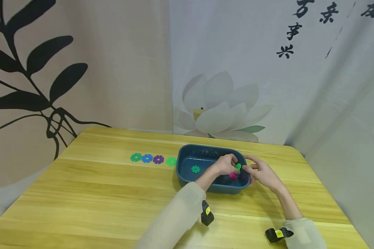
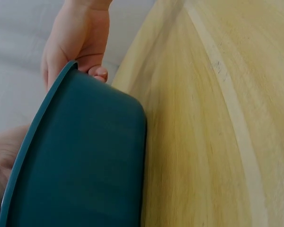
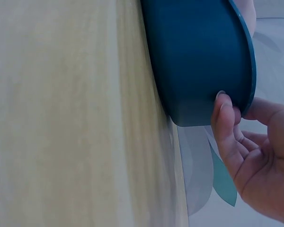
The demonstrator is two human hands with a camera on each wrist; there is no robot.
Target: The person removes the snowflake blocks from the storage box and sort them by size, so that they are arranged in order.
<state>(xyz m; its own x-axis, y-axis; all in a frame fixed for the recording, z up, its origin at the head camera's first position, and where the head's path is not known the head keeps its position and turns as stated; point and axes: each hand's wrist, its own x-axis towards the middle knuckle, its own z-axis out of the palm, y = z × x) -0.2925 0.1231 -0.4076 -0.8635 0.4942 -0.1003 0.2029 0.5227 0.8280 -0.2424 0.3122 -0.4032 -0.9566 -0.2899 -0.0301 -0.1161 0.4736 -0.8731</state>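
Observation:
A dark blue plastic basin (image 1: 187, 180) stands on the table. My left hand (image 1: 226, 164) reaches over its near rim and pinches a bright green snowflake disc (image 1: 238, 166) inside the right end. Below those fingers lies a pink snowflake piece (image 1: 233, 176). At the basin's right end my right hand (image 1: 265, 174) grips the rim, its thumb over the edge. In the right wrist view, fingers (image 3: 223, 125) of that hand press the outer wall (image 3: 199, 61). The basin wall (image 2: 94, 146) hides most of my left hand in the left wrist view.
Left of the basin, a green disc (image 1: 136, 157), a blue disc (image 1: 147, 158), a purple disc (image 1: 158, 159) and a light green disc (image 1: 171, 161) lie in a row. Another green disc (image 1: 195, 169) lies inside the basin. A printed curtain (image 1: 137, 69) hangs behind the wooden table (image 1: 96, 193).

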